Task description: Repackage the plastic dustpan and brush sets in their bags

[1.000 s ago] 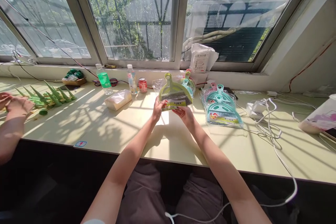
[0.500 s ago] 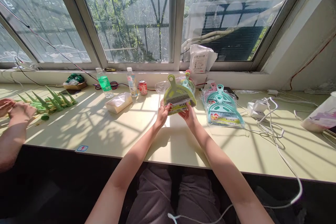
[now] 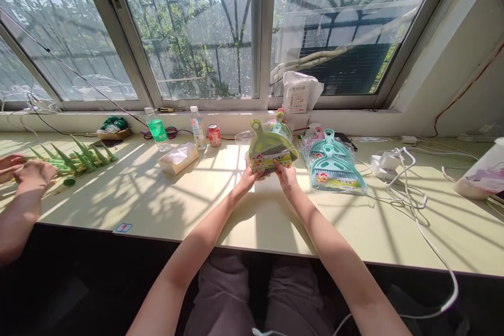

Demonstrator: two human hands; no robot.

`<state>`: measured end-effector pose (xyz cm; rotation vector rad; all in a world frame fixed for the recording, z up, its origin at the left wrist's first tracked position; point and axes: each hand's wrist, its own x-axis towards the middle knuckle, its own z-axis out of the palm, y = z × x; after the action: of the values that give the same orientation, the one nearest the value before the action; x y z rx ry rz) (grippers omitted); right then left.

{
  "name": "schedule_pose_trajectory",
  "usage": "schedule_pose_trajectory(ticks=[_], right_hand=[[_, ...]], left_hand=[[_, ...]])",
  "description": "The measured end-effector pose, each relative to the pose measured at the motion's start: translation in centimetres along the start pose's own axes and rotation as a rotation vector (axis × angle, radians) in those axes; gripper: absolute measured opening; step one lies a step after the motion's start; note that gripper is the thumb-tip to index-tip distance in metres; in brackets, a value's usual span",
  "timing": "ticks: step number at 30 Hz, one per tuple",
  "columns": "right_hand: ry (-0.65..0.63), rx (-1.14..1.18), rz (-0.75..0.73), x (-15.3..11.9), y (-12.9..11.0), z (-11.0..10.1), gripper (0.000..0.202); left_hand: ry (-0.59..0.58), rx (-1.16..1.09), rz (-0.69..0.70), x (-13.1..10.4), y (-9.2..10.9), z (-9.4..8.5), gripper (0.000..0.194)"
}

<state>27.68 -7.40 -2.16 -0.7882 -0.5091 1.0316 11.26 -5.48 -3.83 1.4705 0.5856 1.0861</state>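
Holding the green dustpan set (image 3: 270,149) by its near edge, left hand (image 3: 247,179) and right hand (image 3: 286,177) had tilted it lower toward the desk (image 3: 165,194) than before, both grips closed on it, left of the teal sets (image 3: 334,163).

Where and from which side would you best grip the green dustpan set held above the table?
Grip the green dustpan set at its wide lower edge, by the paper label, coming from below at both corners, as the left hand and right hand do. The broad edge gives room for both; the narrow handle points up and away.
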Motion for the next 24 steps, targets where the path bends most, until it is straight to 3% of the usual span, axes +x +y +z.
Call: schedule_pose_trajectory(ticks=[3, 5, 8, 12, 14, 18, 20, 24], right_hand=[[0.085, 0.007, -0.013, 0.9, -0.4, -0.7, 0.037], [0.123, 0.028, -0.027, 1.1, -0.6, -0.9, 0.036], [0.106, 0.057, -0.056, 0.6, -0.6, -0.5, 0.037], [-0.031, 0.012, -0.084, -0.6, -0.4, 0.7, 0.044], [-0.045, -0.025, -0.065, -1.2, -0.5, 1.1, 0.045], [-0.082, -0.022, -0.056, -1.7, -1.3, 1.2, 0.048], [-0.111, -0.016, -0.072, -1.6, -1.7, 1.2, 0.05], [-0.098, 0.004, -0.07, -1.5, -1.6, 1.5, 0.046]], left_hand=[[-0.126, -0.033, -0.143, -1.1, -0.4, 0.8, 0.112], [-0.17, -0.036, -0.184, -1.6, 0.0, 1.0, 0.105], [-0.067, -0.027, -0.149, -1.1, 1.0, 0.6, 0.079], [0.128, -0.119, 0.019, 0.2, 1.4, 0.1, 0.07], [0.105, -0.151, 0.015, 0.2, 1.0, 0.4, 0.069], [-0.004, -0.117, -0.183, -0.8, 0.2, 1.1, 0.066], [-0.013, -0.134, -0.188, -1.0, 0.1, 1.3, 0.067], [0.188, -0.157, -0.1, -0.3, 0.8, 1.6, 0.063]])
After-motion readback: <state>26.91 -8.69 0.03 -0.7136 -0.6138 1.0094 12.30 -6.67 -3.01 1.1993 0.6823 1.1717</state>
